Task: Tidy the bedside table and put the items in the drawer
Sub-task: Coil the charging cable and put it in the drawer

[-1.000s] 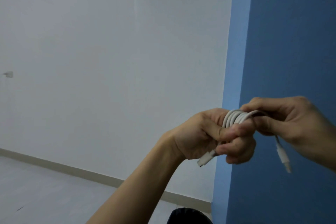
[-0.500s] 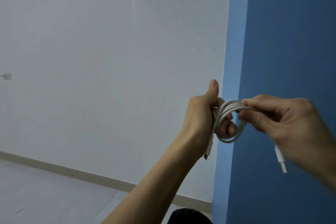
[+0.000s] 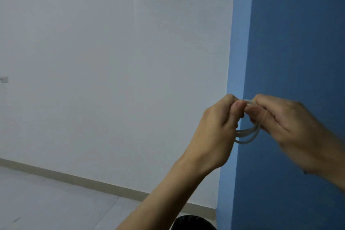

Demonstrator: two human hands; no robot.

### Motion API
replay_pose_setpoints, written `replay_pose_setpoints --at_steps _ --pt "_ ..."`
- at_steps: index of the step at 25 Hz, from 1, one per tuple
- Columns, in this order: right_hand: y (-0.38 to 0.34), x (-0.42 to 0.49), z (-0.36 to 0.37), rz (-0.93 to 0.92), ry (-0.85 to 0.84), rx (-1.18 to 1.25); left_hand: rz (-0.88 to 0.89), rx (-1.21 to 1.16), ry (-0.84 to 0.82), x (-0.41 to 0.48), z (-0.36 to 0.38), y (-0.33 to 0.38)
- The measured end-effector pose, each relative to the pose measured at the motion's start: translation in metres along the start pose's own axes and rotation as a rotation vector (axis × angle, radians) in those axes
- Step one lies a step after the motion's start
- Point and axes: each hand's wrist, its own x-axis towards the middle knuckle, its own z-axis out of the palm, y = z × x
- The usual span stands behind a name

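Both hands are closed on the white cable: your left hand pinches the top of the coil btw thumb and fingers, and your right hand pinches the same spot from the other side, so the fingertips nearly meet. The coil hangs below them in a few loose loops, held in the air in front of the corner where the white wall meets the blue wall. Neither bench nor drawer is in view, so the cable isn't put away yet.

Risks, as I judge them:
- Loops aren't tied. Only the pinch at the top holds them. Ease either grip and the coil prob springs open, and you wind again.
- Plug ends are hidden behind your hands or lost in blur, can't tell which. If one hangs free, it may snag the drawer edge or drag a loop out.
- Right hand shows blurred, so its finger placement is unclear. A hurried tuck can miss the loop and leave a slack wrap.
- Your head faces the wall, not the drawer. Drop the coil and it falls toward the floor, where a dark round thing, maybe a bin, sits below.
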Motion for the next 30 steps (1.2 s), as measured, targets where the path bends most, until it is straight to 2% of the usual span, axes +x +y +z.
replay_pose_setpoints --at_steps 3,6,8,12,15,26,30 --pt "0.002 -0.002 0.006 -0.009 0.109 -0.004 -0.155 -0.266 -0.075 -0.001 -0.007 0.001" --pt "0.012 -0.004 0.009 0.064 0.173 0.048 -0.265 -0.317 -0.057 -0.004 -0.022 -0.005" --pt "0.015 -0.003 0.011 0.104 0.195 0.085 -0.296 -0.330 -0.033 -0.004 -0.031 -0.008" --pt "0.013 -0.006 0.018 0.117 0.228 0.089 -0.329 -0.551 -0.164 -0.005 -0.031 -0.011" --pt "0.012 -0.009 0.025 0.146 0.237 0.130 -0.333 -0.609 -0.137 -0.004 -0.021 -0.018" --pt "0.015 -0.016 0.032 0.165 0.191 0.169 -0.123 -0.323 0.061 -0.006 -0.011 -0.017" --pt "0.013 -0.022 0.040 0.123 0.204 0.108 -0.046 -0.137 0.200 -0.009 -0.001 -0.021"
